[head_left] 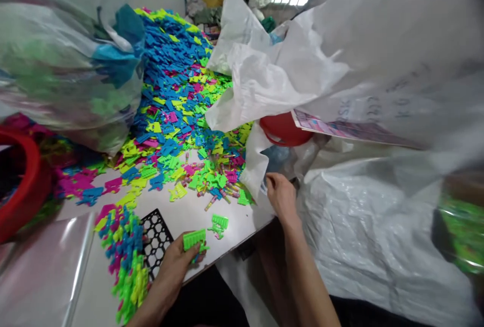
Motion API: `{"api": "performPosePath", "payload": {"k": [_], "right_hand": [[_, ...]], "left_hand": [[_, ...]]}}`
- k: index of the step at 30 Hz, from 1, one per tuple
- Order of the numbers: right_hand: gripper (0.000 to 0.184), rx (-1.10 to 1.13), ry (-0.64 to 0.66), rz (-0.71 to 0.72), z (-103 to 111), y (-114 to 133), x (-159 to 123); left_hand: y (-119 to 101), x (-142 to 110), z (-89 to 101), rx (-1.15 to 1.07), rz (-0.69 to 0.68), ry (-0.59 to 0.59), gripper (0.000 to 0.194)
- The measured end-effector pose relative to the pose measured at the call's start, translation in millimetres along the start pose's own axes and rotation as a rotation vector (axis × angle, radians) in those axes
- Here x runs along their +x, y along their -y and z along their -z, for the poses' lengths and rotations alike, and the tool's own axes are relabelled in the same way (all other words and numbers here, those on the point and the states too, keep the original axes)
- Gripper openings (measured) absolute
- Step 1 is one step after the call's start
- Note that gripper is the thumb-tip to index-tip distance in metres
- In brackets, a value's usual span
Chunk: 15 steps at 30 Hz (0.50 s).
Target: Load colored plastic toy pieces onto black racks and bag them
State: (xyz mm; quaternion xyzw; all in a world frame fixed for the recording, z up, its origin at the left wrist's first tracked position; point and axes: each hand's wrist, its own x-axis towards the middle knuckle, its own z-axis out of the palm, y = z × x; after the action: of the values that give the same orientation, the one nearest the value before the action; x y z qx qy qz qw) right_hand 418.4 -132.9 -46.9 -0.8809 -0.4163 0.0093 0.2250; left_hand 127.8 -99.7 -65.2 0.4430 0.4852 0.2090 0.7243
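My left hand [177, 258] is closed around a bright green plastic piece [194, 239] with a ridged rectangular top, above the table's front edge. A bit of blue shows under it between the fingers. A similar green piece [218, 225] lies flat on the table, just right of that hand. My right hand [282, 195] reaches to the mouth of a white woven sack [255, 160] at the table's right edge. Its fingers are curled together; what they hold, if anything, is hidden. A bluish clear plastic bag [279, 158] shows inside the opening, behind the fingers.
A heap of blue, green, yellow and pink pieces [174, 75] covers the back of the table [242, 221]. Stacked pieces [126, 261] stand beside a black honeycomb tray [156, 241]. Small printed tubes [210, 202], a red basin [285, 129], a red ring-shaped rim [32, 181] and stuffed bags surround me.
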Motion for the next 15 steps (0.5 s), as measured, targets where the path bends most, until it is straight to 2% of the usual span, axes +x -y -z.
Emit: {"api": "performPosePath", "payload": {"k": [2, 4, 8, 11, 12, 13, 15], "right_hand": [[0.030, -0.082, 0.053, -0.136, -0.6, -11.2, 20.5], [0.029, -0.104, 0.135, -0.191, -10.6, -14.5, 42.2], [0.030, -0.097, 0.212, -0.210, -28.9, -11.7, 67.4], [0.033, -0.088, 0.249, -0.176, -22.6, -18.6, 65.0], [0.033, -0.074, 0.225, -0.174, -18.1, -22.2, 59.1], [0.032, -0.021, 0.139, -0.198, -13.7, -24.9, 49.5], [0.031, 0.235, -0.049, -0.238, -7.3, -23.1, 18.3]], "left_hand": [[0.9, 6.2, -6.7, 0.004, -0.003, 0.038, 0.035], [-2.4, 12.0, -18.1, -0.007, -0.028, 0.053, 0.035], [-12.5, 18.4, -35.0, -0.049, -0.066, 0.014, 0.032], [-13.8, 22.2, -29.8, -0.168, -0.071, -0.038, 0.035], [-12.7, 23.4, -25.7, -0.215, -0.071, -0.052, 0.037], [-11.1, 24.4, -21.3, -0.261, -0.067, -0.063, 0.040], [-8.1, 25.9, -13.9, -0.340, -0.037, -0.077, 0.042]]}}
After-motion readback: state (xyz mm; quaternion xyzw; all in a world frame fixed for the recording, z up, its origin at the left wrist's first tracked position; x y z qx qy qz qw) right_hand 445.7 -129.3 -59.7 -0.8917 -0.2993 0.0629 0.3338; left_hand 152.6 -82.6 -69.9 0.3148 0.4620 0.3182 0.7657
